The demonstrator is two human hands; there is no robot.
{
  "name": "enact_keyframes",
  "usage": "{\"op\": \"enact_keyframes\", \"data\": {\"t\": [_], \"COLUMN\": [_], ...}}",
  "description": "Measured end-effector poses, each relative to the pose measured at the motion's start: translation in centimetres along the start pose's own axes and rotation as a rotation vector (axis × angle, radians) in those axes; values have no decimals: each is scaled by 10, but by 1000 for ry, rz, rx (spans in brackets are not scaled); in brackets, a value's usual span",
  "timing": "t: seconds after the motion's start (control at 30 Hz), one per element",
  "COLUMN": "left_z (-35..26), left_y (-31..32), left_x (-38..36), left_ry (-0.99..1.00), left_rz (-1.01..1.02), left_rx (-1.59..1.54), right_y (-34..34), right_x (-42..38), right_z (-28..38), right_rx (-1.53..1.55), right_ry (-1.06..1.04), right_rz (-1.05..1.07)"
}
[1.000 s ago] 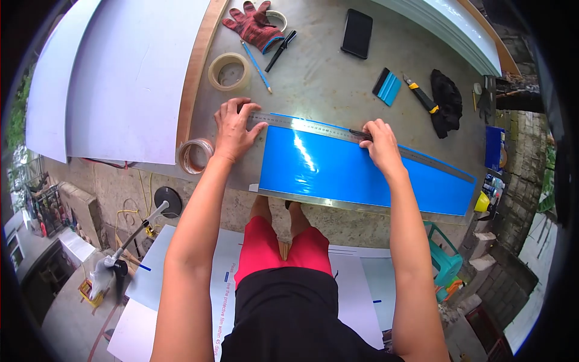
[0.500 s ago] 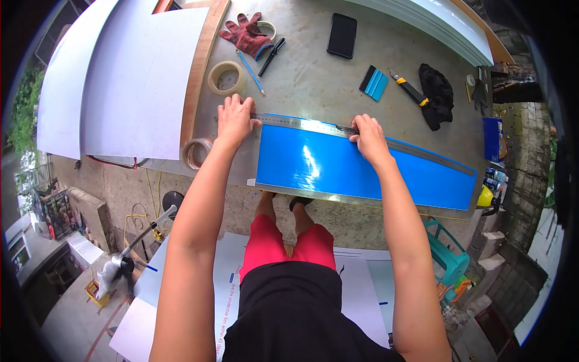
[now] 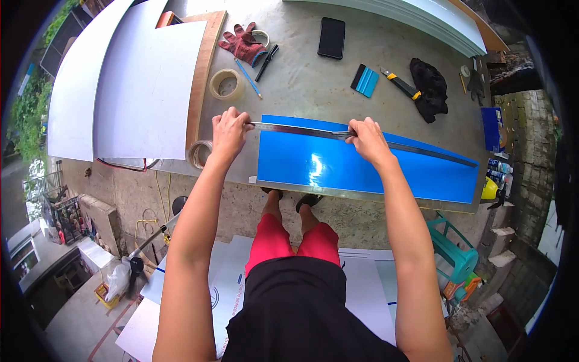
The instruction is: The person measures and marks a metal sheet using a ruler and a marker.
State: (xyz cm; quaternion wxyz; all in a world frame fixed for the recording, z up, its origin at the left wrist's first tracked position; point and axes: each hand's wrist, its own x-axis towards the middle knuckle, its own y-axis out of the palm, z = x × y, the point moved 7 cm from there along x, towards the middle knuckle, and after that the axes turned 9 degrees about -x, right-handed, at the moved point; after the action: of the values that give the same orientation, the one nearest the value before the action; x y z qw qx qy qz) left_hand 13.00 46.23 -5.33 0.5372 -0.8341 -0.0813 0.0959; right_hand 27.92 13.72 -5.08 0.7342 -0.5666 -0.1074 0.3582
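A long metal ruler [image 3: 289, 129] spans the upper part of a glossy blue sheet [image 3: 289, 160], tilted on its edge. My left hand [image 3: 230, 134] is closed on the ruler's left end, just past the sheet's left side. Further along, my right hand [image 3: 369, 140] grips the ruler near its middle. A slim dark tool [image 3: 342, 134] juts leftward from the right fingers; its kind is hard to make out. The ruler's right part reaches toward the narrow right end of the sheet.
On the grey table [image 3: 289, 66] lie a phone [image 3: 332, 38], a teal squeegee [image 3: 365, 81], a yellow-black cutter [image 3: 401, 84], a black cloth [image 3: 429, 90], a tape roll [image 3: 226, 84], a blue pencil [image 3: 248, 78], a black pen [image 3: 266, 63] and a red glove [image 3: 243, 44]. White panels [image 3: 151, 90] rest at left.
Both hands have lifted the ruler off the sheet's top edge and tipped it, bringing it slightly nearer my body. The top strip of blue now shows above it. The view has shifted a little.
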Motion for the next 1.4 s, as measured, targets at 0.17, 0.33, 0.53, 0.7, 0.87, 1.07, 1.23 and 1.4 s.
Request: {"op": "enact_keyframes", "data": {"t": [0.17, 0.33, 0.53, 0.7, 0.87, 1.07, 1.23, 1.4], "left_z": [-18, -28, -39, -43, -42, -28, 11, 30], "left_y": [-42, -51, -51, -43, -38, -45, -63, -72], "left_x": [-74, -153, -209, -220, -222, -207, -190, -170], "left_ry": [76, 10, -55, -76, -67, 21, 31, 46], "left_rz": [-73, -5, 95, 162, 166, 192, 215, 293], "left_rx": [0, -74, -130, -200, -266, -331, -264, -265], "right_y": [-38, -49, -26, -17, -24, -30, -31, -33], "right_x": [-79, -154, -222, -262, -277, -283, -299, -305], "right_z": [39, 75, 75, 83, 93, 113, 123, 146], "right_rx": [43, 111, 203, 293, 257, 236, 156, 172], "right_ry": [-125, -185, -24, -23, 26, 135, 241, 249], "right_rz": [-12, 108, 386, 397, 391, 371, 384, 243]}}
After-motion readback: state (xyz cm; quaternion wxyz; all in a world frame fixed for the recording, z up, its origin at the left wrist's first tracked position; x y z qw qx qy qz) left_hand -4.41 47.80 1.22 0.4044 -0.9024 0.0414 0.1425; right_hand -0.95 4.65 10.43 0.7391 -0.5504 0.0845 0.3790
